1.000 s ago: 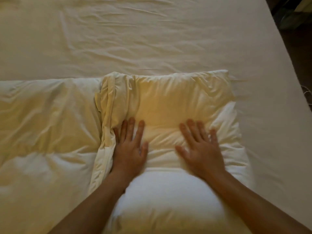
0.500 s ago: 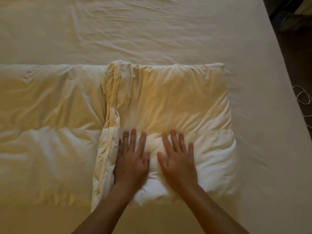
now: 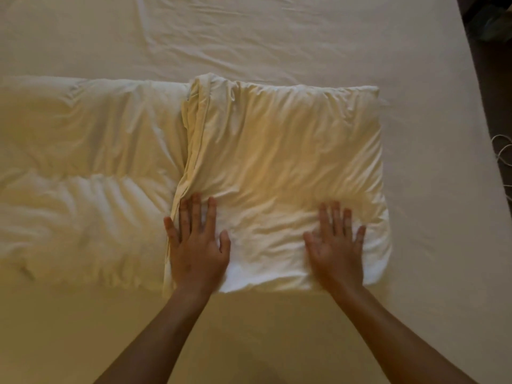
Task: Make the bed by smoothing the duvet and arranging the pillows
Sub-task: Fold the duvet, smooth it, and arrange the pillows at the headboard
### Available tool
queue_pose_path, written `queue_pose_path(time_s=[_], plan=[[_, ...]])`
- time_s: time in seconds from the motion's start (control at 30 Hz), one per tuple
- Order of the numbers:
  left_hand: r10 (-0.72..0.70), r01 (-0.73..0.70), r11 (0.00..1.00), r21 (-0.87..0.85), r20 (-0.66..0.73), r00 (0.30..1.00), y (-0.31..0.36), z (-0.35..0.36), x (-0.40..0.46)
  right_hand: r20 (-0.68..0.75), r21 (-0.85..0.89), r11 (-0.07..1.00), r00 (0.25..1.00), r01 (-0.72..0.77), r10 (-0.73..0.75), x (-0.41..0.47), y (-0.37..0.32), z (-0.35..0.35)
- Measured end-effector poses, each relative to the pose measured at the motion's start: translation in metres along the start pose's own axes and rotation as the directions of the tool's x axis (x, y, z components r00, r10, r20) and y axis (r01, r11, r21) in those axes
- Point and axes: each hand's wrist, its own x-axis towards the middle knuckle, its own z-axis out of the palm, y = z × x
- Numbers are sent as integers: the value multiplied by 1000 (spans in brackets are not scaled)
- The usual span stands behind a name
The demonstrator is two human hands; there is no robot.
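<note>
A cream pillow (image 3: 285, 167) lies at the centre of the frame on the bed (image 3: 304, 42), touching a second pillow (image 3: 88, 173) at centre left; the left hand (image 3: 198, 245) presses flat, fingers straight, on its lower left corner by the bunched case edge; the right hand (image 3: 336, 249) presses flat, fingers spread, on its lower right; a white cable (image 3: 502, 151) shows at the right edge.
</note>
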Motion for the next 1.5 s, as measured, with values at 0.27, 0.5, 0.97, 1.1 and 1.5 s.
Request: queue_pose_path(time_s=[0.27,0.5,0.97,1.1,1.5], plan=[[144,-145,989,10,91,985,-68,32,-5,-19,-131,989,997,67,-70,-6,24,32],[-126,129,988,-84,36,991,11,-5,8,-51,123,981,986,-151,158,28,17,-16],[470,-461,859,-221,-16,883,215,-55,150,-52,658,699,909,-280,413,134,80,-104],[678,-674,735,-75,40,734,266,-66,203,12,725,605,884,-330,468,109,92,-82],[887,-961,277,8,381,259,363,-25,235,107,769,517,873,-375,476,50,102,-31]])
